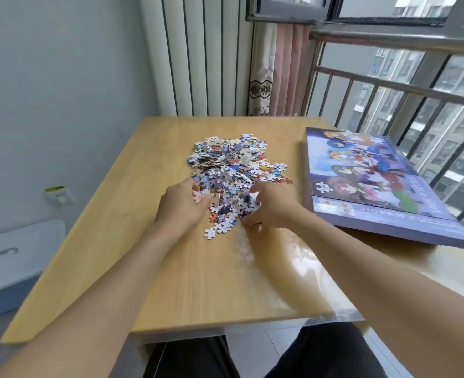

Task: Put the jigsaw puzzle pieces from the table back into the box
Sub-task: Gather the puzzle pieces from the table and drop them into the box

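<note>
- Your left hand and right hand bracket the near edge of the puzzle pieces, heaped on the counter.
- Left grip: fingers curled into the heap, closing on a clutch of pieces. Right grip likewise, pinching pieces at the heap's near right corner.
- The box lies flat to the right of the heap, lid seemingly closed.
- Scoop inward, cup from beneath; I'd open that lid first, or the handful has nowhere to go.
</note>
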